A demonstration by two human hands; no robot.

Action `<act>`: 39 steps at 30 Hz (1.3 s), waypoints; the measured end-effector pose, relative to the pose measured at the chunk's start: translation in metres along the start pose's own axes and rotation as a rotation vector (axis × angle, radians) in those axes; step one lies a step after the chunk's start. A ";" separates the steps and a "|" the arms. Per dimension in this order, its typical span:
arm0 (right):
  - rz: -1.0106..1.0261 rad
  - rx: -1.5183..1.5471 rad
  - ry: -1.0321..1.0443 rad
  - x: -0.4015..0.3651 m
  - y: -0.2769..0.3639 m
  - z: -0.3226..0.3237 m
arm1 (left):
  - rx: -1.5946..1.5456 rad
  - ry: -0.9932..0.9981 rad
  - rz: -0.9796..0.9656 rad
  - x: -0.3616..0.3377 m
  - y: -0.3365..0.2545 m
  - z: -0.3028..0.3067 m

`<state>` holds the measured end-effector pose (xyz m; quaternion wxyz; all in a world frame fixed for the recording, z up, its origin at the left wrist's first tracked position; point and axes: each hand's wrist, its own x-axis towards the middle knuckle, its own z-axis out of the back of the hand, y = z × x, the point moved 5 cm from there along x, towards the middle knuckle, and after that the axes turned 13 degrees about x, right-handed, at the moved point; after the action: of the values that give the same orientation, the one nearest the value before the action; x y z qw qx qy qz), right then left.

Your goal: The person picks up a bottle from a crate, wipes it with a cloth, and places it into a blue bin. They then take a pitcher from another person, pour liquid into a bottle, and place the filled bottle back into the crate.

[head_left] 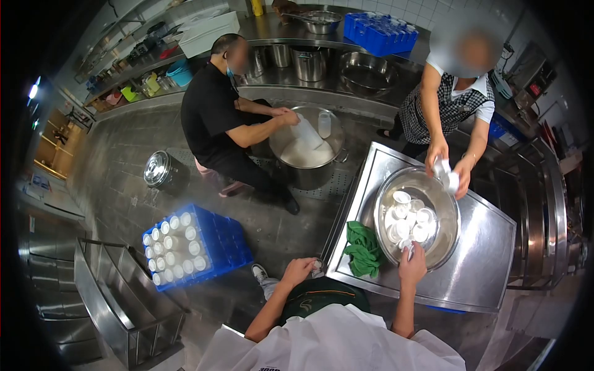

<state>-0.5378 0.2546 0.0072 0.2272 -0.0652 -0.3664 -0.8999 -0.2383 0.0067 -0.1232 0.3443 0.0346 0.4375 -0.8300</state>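
A large steel basin [455, 232] on the steel table holds several white lids [401, 224]. My right hand [413, 264] reaches over its near rim, fingers closed on a white lid [406, 245]. Away from the table, in front of my dark green apron [318, 303], my left hand [299, 272] is curled closed; whatever is in it, if anything, I cannot make out. A crumpled green cloth [364, 249] lies left of the basin. Across from me, a co-worker's two hands [450, 170] hold white pieces [444, 176] above the basin's far rim.
Left on the floor stands a blue crate [226, 241] of white-capped bottles [176, 247]. Another person in black [207, 102] sits by a large pot [306, 167], handling a clear container [304, 131] over white contents. A steel rack [117, 297] stands lower left. A lidded pot [159, 170] sits farther off.
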 end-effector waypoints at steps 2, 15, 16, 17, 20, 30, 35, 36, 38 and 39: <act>-0.004 0.009 -0.001 0.000 0.001 0.000 | -0.002 0.002 0.003 0.000 0.000 0.000; -0.049 -0.017 0.017 0.001 -0.005 -0.001 | 0.002 -0.008 0.002 0.001 0.003 -0.001; -0.039 -0.022 0.010 0.001 -0.007 -0.001 | 0.005 -0.011 0.000 0.001 0.003 -0.001; -0.030 -0.027 0.003 0.001 -0.006 -0.001 | 0.004 -0.012 0.000 0.001 0.002 -0.001; -0.039 -0.039 0.008 0.001 -0.004 -0.003 | -0.006 -0.012 0.004 0.002 0.003 0.001; -0.065 -0.026 0.033 0.002 -0.006 -0.004 | -0.004 0.001 0.022 0.003 0.004 0.001; -0.027 -0.059 0.013 0.002 -0.004 -0.003 | 0.003 0.008 0.017 0.004 0.009 -0.004; -0.027 -0.060 0.013 0.002 -0.004 -0.003 | 0.004 0.009 0.003 0.005 0.010 -0.004; -0.023 -0.061 0.006 0.002 -0.003 -0.003 | 0.004 0.009 -0.011 0.005 0.009 -0.004; -0.023 -0.062 0.006 0.002 -0.003 -0.003 | 0.004 0.011 -0.014 0.005 0.008 -0.003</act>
<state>-0.5407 0.2540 0.0037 0.2158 -0.0653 -0.3386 -0.9135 -0.2378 0.0032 -0.1322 0.3360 0.0371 0.4380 -0.8330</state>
